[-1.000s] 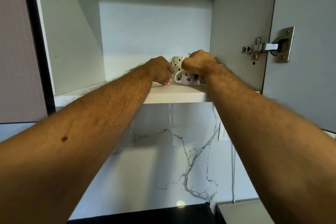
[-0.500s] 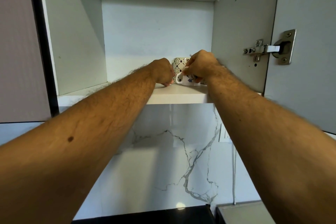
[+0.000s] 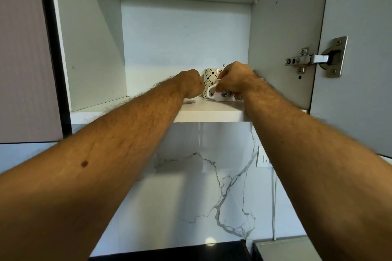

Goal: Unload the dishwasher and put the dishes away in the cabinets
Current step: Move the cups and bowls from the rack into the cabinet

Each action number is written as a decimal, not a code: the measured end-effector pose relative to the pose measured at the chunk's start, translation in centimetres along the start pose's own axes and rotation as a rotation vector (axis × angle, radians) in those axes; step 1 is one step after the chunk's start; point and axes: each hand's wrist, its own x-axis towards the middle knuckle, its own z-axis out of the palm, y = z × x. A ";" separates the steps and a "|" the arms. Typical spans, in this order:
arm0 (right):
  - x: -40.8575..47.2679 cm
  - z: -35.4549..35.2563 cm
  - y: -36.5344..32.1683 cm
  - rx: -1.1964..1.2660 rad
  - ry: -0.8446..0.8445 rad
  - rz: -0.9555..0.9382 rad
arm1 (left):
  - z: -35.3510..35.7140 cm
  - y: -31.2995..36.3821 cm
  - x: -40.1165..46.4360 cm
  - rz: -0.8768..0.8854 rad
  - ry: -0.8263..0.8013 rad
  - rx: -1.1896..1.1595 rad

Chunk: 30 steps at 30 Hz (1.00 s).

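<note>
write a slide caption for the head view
Right hand sets a floral cup beside a patterned mug on the cabinet shelf.

Open cabinet (image 3: 89,48), white inside; door (image 3: 360,91) swung to 3 o'clock, steel hinge (image 3: 318,59) on it. Shelf (image 3: 212,112) bears two items: patterned mug (image 3: 210,78) upright at rear; white floral cup (image 3: 222,96) in front, handle toward 9 o'clock. Right hand (image 3: 235,80) grips the cup. Left hand (image 3: 191,85), fingers curled, sits just beside the mug at 9 o'clock. Marble wall (image 3: 191,186) below.
</note>
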 end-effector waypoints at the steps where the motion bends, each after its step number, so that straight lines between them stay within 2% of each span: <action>1: 0.0 0.0 0.0 0.010 0.020 -0.011 | 0.1 0.0 0.0 -0.005 -0.011 -0.001; 5: 0.1 -0.4 -0.3 0.077 0.208 -0.090 | 0.0 0.0 0.2 0.005 -0.026 0.010; 7: -0.1 -0.5 -0.4 0.076 0.246 -0.105 | 0.0 0.0 0.2 0.008 -0.026 0.024; 16: -3.2 -1.0 -1.7 -0.176 0.309 -0.164 | -1.1 0.8 -1.9 0.010 0.047 0.142; 20: -6.0 -1.8 -1.1 -0.262 0.285 -0.146 | -1.9 2.3 -4.3 0.034 0.101 0.215; 30: -14.1 -5.4 -1.1 -0.306 0.294 -0.102 | -4.3 5.2 -11.5 0.022 0.263 0.055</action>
